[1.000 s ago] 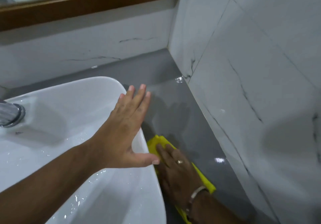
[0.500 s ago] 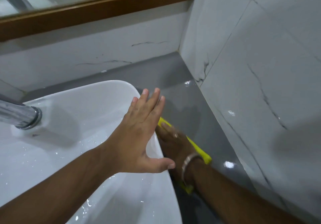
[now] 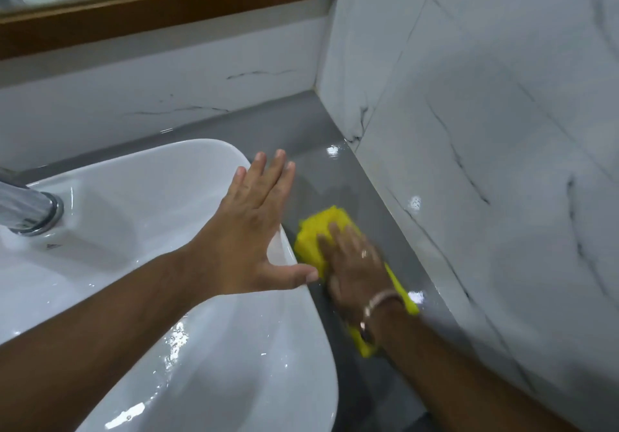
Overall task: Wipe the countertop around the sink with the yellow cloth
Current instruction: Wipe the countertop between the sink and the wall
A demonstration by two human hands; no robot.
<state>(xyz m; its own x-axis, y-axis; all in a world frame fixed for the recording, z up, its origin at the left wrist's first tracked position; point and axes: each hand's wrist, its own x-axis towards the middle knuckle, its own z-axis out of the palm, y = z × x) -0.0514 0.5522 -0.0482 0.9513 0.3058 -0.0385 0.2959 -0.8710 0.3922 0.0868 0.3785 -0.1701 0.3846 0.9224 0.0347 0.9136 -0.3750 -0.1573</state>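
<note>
A yellow cloth [image 3: 315, 234] lies bunched on the grey countertop [image 3: 301, 136], in the narrow strip between the white sink [image 3: 134, 197] and the right wall. My right hand [image 3: 355, 260] presses flat on the cloth, with a ring on one finger and a bracelet at the wrist. My left hand [image 3: 248, 234] is spread open with its palm on the sink's right rim and holds nothing. Part of the cloth is hidden under my right hand and wrist.
A chrome faucet [image 3: 30, 207] stands at the sink's left. White marble walls [image 3: 469, 130] close in the counter at the back and right. A wood-framed mirror [image 3: 167, 2] hangs above. The sink basin is wet.
My right hand has pushed the yellow cloth farther along the counter toward the back corner, and the cloth has bunched up ahead of the fingers. My left hand has stayed on the sink rim.
</note>
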